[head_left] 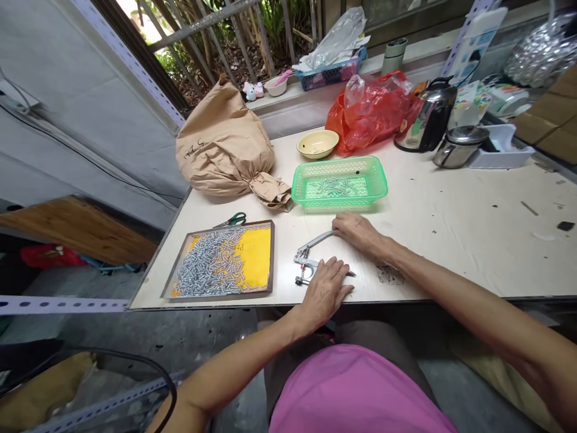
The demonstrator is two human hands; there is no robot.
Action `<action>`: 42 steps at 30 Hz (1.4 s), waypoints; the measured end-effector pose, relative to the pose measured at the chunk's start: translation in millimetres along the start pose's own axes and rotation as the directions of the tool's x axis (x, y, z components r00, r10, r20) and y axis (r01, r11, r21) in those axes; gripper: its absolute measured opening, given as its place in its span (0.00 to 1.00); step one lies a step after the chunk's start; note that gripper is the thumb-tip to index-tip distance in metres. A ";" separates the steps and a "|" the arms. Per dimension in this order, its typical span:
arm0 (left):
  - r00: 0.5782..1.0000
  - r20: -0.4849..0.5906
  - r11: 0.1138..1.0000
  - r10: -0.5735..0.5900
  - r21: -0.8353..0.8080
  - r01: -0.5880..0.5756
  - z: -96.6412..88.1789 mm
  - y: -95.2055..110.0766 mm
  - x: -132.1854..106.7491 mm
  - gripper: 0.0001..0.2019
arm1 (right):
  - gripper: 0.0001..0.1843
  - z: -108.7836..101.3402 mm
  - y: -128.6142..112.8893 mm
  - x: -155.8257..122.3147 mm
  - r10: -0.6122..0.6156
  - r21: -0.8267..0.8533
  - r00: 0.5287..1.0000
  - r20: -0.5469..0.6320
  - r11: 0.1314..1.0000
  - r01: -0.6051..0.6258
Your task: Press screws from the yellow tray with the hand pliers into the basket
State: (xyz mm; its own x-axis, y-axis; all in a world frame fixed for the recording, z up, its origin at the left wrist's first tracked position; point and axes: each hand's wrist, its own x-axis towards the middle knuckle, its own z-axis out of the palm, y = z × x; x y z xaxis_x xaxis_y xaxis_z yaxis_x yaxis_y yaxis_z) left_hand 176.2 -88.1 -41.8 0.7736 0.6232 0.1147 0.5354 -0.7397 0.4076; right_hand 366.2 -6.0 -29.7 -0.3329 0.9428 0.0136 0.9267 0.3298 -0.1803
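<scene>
On the table near its front edge lies a metal hand press tool [310, 264] with a C-shaped jaw, a small spring and a raised upper lever. My right hand [359, 232] is closed around the far end of that lever. My left hand [325, 291] lies across the lower handle, fingers stretched out and thumb apart; the dark handle tip shows beyond the fingers. To the left, a shallow tray [271, 258] with a yellow bottom holds a heap of small shiny metal pieces. Beyond my right hand stands a green plastic basket [340, 201] with some thin metal pieces inside.
Green-handled scissors [237, 219] lie behind the tray. Farther back are a brown paper bag [223, 144], a cream bowl [317, 144], a red plastic bag [369, 114], a kettle [433, 114] and a metal pot [460, 147]. A small dark wire cluster [390, 275] lies under my right forearm.
</scene>
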 end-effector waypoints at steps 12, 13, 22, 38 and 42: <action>0.978 -0.061 0.976 0.200 -0.072 -0.204 6.7 8.1 -25.2 0.13 | 0.09 2.3 -101.8 12.1 -0.605 -0.026 0.792 0.085 0.793 0.609; 0.956 -0.078 0.955 0.283 -0.072 -0.288 0.4 11.3 -34.0 0.12 | 0.09 7.0 -104.4 15.1 -0.624 -0.032 0.777 0.080 0.777 0.628; 0.852 -0.468 0.940 -0.235 0.114 0.322 -98.0 -61.6 -81.1 0.09 | 0.07 1.9 -97.5 25.0 -0.444 0.230 0.839 -0.316 0.822 0.521; 0.754 -0.298 0.642 -0.586 0.397 0.656 -125.9 -196.9 -37.9 0.11 | 0.18 -25.2 5.8 6.6 -0.048 0.109 0.888 -0.457 0.988 0.110; 0.784 -0.241 0.647 -0.571 0.455 0.612 -127.0 -201.6 -25.4 0.12 | 0.15 -7.2 -15.7 -16.1 -0.067 0.212 0.922 -0.382 0.964 0.158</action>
State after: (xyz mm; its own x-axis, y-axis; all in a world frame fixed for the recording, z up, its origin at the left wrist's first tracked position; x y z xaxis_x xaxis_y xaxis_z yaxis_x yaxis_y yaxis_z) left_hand 5.6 77.4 -11.8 0.2190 0.9728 0.0757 0.9739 -0.2132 -0.0786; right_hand 358.3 -26.0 -19.9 -0.3026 0.8651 0.4001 0.8038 0.4572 -0.3806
